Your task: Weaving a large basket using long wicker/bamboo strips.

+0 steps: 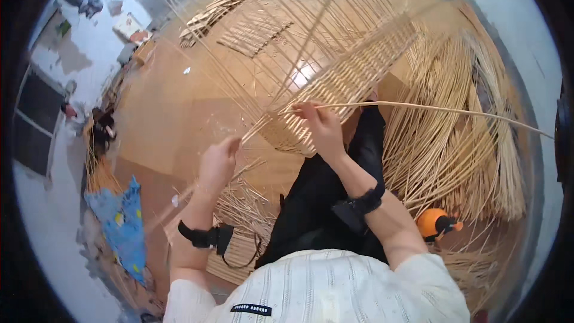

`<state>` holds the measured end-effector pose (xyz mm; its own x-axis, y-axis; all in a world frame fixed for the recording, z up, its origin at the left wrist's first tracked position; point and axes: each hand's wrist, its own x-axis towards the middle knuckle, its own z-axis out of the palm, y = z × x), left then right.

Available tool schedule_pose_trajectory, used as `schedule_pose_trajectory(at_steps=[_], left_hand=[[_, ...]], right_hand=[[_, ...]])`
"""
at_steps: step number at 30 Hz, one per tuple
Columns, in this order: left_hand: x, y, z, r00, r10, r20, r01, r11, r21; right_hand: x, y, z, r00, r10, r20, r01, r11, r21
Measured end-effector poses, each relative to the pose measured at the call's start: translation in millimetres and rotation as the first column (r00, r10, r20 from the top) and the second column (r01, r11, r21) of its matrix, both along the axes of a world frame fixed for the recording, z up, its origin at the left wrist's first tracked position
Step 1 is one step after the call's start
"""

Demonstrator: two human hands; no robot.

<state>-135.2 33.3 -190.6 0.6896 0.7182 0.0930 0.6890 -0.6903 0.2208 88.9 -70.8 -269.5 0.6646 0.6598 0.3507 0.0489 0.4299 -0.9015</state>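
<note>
A partly woven wicker panel (365, 66) slants across the space in front of my legs, with long bare stakes fanning out from it toward the far left. My right hand (323, 128) is at the panel's near left end, its fingers pinched around a long pale wicker rod (430, 106) that runs out to the right. Left of there, my left hand (219, 161) is closed, thumb up, on thin wicker strands (254, 128) leading to the panel's corner. The strands' exact ends inside my left fingers are hidden.
A large heap of loose wicker rods (442, 125) lies along the right wall. An orange and black tool (435, 224) rests near my right elbow. Flat woven mats (254, 33) lie farther off on the floor, and a blue patterned cloth (122, 227) is at left.
</note>
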Motion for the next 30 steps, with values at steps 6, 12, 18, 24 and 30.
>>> schedule_pose_trajectory(at_steps=[6,12,18,24,30], left_hand=[[-2.9,-10.7,-83.1,0.769,0.153,0.621,0.058,0.950,-0.306],[89.4,8.6,-48.7,0.788,-0.112,0.606,0.300,0.928,-0.219],[97.6,25.3,-69.2,0.871,-0.094,0.483,0.364,0.782,-0.506],[85.0,-41.1,-67.8,0.540,-0.049,0.840,0.319,0.936,-0.151],[80.3,-41.1,-82.0,0.536,0.029,0.844,0.179,0.973,-0.147]], right_hand=[[-28.9,-17.2,25.8,1.000,-0.031,-0.001,0.031,0.991,0.133],[-42.0,-30.1,27.9,0.918,-0.244,0.314,0.237,0.970,0.063],[-60.0,-3.7,69.5,0.350,0.004,0.937,0.345,0.929,-0.133],[-44.5,-3.8,95.2,0.435,0.218,0.874,0.190,0.926,-0.326],[-18.7,18.0,70.1,0.637,0.148,0.757,0.141,0.943,-0.303]])
